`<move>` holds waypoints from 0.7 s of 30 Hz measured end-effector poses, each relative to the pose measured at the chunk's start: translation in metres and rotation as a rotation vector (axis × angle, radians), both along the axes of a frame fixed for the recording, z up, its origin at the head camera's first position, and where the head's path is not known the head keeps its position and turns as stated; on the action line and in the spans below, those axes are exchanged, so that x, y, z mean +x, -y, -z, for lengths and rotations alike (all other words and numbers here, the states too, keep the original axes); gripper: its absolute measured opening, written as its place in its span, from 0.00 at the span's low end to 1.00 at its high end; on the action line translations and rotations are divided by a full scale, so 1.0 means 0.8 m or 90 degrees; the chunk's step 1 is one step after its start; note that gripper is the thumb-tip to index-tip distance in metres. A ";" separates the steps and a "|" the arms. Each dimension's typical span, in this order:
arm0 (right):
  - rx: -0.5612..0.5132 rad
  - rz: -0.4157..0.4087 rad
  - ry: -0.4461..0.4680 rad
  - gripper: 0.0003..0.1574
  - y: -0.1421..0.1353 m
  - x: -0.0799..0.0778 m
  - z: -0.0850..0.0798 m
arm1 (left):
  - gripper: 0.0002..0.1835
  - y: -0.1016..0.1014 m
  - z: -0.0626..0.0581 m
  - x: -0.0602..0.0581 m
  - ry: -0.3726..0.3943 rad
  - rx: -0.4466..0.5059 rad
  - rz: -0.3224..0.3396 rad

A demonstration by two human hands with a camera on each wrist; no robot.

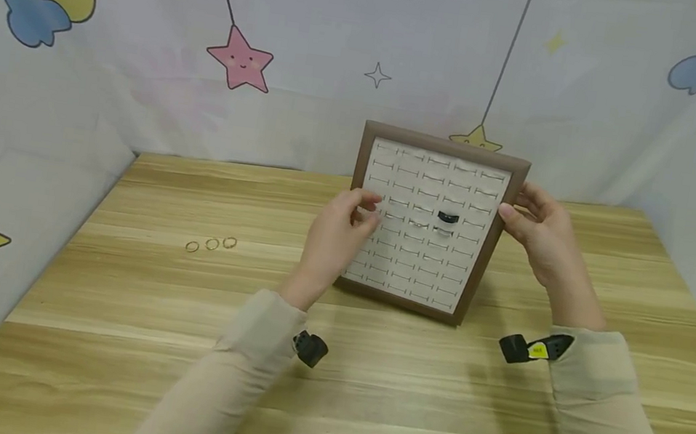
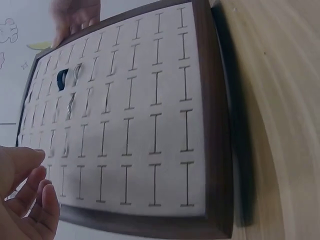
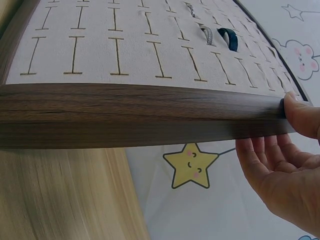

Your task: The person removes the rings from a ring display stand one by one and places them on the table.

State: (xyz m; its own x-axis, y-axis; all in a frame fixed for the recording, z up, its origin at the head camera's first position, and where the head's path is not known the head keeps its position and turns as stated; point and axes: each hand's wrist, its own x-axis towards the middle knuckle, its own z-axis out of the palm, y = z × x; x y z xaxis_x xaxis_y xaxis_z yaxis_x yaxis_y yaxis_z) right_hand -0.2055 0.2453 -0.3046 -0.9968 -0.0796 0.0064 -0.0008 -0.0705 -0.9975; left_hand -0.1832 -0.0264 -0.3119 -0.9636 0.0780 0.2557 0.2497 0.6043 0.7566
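A ring display board with a brown wooden frame (image 1: 483, 279) and a pale slotted pad (image 2: 141, 185) leans back, its lower edge at the tabletop. My right hand (image 1: 549, 240) grips the frame's right side, thumb (image 3: 300, 115) on the front and fingers behind. One dark ring (image 3: 229, 40) sits in a slot right of centre. Beside it are a silver ring (image 2: 76, 75) and another silver ring (image 2: 70, 106), also in slots. At the board's left side hovers my left hand (image 1: 342, 234), fingers loosely bent, thumb and forefinger apart, nothing visible between them.
Three thin rings (image 1: 212, 244) lie in a row on the wooden table (image 1: 128, 335), left of the board. Behind the table hangs a pale cloth (image 1: 318, 44) printed with stars and moons. Each wrist wears a small black camera (image 1: 310, 348).
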 end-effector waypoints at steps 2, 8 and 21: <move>-0.002 -0.001 0.001 0.43 0.000 0.000 0.000 | 0.13 -0.011 0.005 0.002 -0.005 -0.013 0.016; 0.000 -0.001 0.003 0.43 -0.001 0.000 0.000 | 0.12 -0.036 0.015 0.006 -0.018 -0.034 0.045; -0.010 -0.003 -0.007 0.44 -0.001 -0.001 0.002 | 0.10 -0.061 0.021 0.003 -0.052 -0.123 0.019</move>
State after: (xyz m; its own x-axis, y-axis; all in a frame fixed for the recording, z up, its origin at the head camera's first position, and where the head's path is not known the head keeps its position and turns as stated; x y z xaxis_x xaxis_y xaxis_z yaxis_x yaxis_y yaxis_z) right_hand -0.2059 0.2460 -0.3058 -0.9963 -0.0838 0.0191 -0.0118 -0.0864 -0.9962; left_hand -0.1811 0.0223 -0.3284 -0.9367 0.1612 0.3108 0.3256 0.7274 0.6040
